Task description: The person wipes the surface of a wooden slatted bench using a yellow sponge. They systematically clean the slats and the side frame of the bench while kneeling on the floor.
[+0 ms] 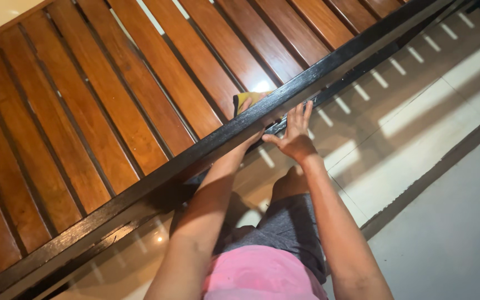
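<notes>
Left hand (249, 111) (mostly hidden) grips yellow cloth (247, 100) — right hand (294, 133) open on black rail (156, 172).

floor (418, 161): glossy pale tiles, striped with light | dark strip (434, 172) crosses the tiles | slatted bench (112, 105): reddish-brown wooden slats, black frame (140, 189)

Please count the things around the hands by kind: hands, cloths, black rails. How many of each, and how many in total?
Hands: 2, the left hand, mostly hidden behind the rail, and the right hand
Yellow cloth: 1
Black rail of the wooden slatted frame: 1
Total: 4
</notes>
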